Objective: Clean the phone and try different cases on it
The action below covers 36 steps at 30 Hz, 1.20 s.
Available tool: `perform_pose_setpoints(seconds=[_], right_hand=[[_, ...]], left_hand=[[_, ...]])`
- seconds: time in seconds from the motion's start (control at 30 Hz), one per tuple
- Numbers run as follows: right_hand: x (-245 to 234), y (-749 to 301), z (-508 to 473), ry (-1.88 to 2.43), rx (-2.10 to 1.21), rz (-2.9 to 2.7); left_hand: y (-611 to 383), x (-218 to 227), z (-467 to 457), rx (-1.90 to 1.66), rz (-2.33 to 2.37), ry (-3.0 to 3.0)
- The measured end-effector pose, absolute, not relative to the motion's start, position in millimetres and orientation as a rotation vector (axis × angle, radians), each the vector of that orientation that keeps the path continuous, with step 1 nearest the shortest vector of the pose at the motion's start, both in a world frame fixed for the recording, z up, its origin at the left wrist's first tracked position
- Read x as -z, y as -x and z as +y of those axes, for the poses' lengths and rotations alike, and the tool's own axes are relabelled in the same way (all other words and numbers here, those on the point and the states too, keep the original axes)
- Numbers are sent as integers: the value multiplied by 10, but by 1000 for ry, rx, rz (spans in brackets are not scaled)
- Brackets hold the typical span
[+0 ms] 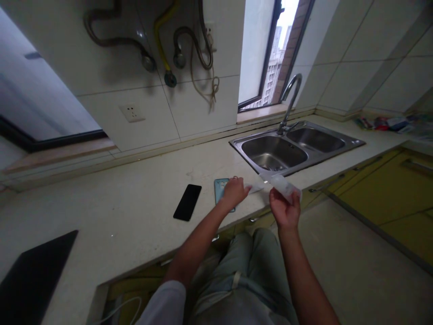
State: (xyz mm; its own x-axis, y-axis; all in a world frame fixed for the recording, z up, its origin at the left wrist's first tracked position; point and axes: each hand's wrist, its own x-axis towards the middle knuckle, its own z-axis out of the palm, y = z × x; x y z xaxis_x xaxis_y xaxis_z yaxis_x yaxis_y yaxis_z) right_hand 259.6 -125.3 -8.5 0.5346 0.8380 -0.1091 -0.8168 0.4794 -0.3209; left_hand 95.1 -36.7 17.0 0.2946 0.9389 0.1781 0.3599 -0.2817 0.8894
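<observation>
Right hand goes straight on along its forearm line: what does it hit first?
Beyond the whitish translucent piece the right hand holds, likely the near rim of the sink's left basin; depth is unclear, so it might pass above.

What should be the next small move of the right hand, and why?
Perhaps the right hand should bring the pale sheet closer to the left hand, because the sheet seems near the counter's front edge, while the left hand overlaps the phone case in this view.
</observation>
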Motion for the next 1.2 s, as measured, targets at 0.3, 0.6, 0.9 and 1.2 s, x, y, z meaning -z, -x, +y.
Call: perform_pose_setpoints(seconds=[0.3, 0.6, 0.9, 1.2], right_hand=[[254, -2678, -1235, 399, -1095, -10], [158, -2640, -1167, 444, -1169, -9], [-447, -2189, -1092, 612, -916, -385], [-561, -1774, -944, 966, -700, -958]], left_hand=[[-1138, -28, -27, -705, 1190, -1970], [-551, -350, -51, -1007, 953, -1423], [-123, -289, -78, -842, 741, -370], [-149, -64, -86, -768, 604, -284]])
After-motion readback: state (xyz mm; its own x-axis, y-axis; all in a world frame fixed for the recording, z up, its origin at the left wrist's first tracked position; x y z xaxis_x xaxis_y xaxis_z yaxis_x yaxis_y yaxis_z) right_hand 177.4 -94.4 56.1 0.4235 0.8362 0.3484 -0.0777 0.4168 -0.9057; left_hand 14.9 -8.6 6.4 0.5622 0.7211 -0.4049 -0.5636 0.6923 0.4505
